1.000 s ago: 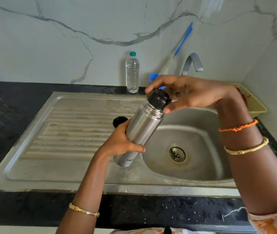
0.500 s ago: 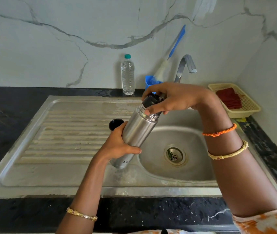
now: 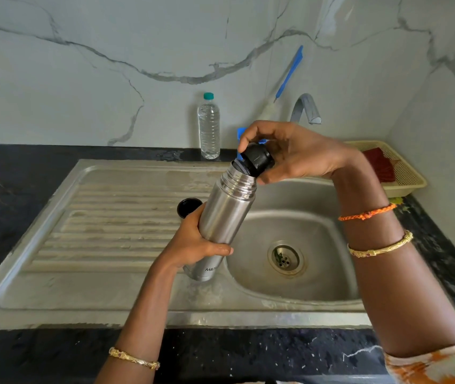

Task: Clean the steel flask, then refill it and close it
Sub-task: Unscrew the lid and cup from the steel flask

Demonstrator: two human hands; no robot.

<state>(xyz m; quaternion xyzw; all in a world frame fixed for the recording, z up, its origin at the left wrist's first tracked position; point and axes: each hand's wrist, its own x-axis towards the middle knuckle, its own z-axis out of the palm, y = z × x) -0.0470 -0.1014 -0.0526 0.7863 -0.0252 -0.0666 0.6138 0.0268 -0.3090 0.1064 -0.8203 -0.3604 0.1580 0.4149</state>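
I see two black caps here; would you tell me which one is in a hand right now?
The stopper tilted at the flask mouth, pinched by the right hand. The other cap lies untouched on the drainboard.

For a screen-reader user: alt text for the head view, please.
Over a steel sink, the left hand grips a tilted steel flask while the right hand holds its black stopper at the mouth.
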